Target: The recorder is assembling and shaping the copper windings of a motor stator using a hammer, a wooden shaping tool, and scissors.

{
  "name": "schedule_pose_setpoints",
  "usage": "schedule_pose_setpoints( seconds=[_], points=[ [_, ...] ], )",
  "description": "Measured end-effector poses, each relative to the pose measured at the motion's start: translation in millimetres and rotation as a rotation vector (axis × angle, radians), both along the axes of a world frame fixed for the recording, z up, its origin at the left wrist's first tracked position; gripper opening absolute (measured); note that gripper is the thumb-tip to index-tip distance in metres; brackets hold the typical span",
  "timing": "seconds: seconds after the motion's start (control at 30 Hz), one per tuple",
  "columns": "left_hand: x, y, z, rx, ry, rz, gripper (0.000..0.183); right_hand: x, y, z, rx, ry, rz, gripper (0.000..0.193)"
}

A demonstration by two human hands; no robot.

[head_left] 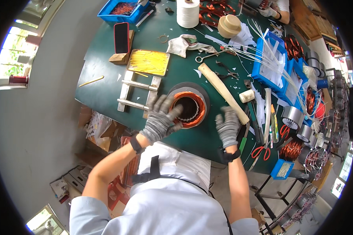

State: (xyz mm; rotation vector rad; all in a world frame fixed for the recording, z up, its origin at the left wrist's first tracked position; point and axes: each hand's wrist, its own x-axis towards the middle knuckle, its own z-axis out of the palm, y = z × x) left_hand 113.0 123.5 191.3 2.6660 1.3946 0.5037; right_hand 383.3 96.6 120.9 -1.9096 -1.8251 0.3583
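Observation:
A motor stator [201, 109] with a ring of orange-brown copper windings and a dark hollow centre stands near the table's front edge. My left hand [159, 120], in a grey striped glove, is at the stator's left side. Its fingers are spread and slightly blurred, with the thumb by the winding; I cannot tell whether it touches. My right hand [228, 126], gloved the same way, hovers right of the stator with fingers apart and nothing in it. Just beyond this hand lies a long pale wooden stick [222, 92]. A metal frame with two bars [135, 84] rests left of the stator.
Beyond the frame are a tray of yellow strips [149, 56] and a phone [121, 38] on a wooden block. Red-handled scissors [261, 152], a white-headed mallet [247, 96] and blue bins [259, 62] crowd the right. A co-worker's gloved hand [267, 11] shows at the far right.

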Motion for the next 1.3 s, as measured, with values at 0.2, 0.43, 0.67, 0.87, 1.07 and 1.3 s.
schedule_pose_setpoints(
  seconds=[0.2,0.43,0.67,0.87,1.07,1.3],
  points=[
    [20.4,19.1,-58.6,-0.794,-0.991,0.379,0.073,76.9,44.0,-43.8,-0.371,-0.410,-0.055,0.058],
    [76.6,17.7,-13.8,-0.136,0.003,0.300,0.044,61.8,11.4,-4.7,-0.330,0.014,0.122,0.049],
    [91.5,10.3,-41.6,-0.219,0.164,0.299,0.039,34.7,45.5,236.7,0.015,0.362,0.072,0.033],
    [64.9,41.0,-55.1,-0.017,0.103,-0.310,0.014,33.9,-22.0,53.4,-0.260,-0.525,0.184,0.042],
    [107.1,2.7,-41.9,-0.178,0.274,0.130,0.041,33.0,26.0,210.5,0.026,-0.012,0.090,0.044],
    [73.4,20.7,-39.8,-0.215,0.071,-0.184,0.043,55.1,-39.3,61.4,-0.257,0.042,-0.027,0.048]
  ],
)
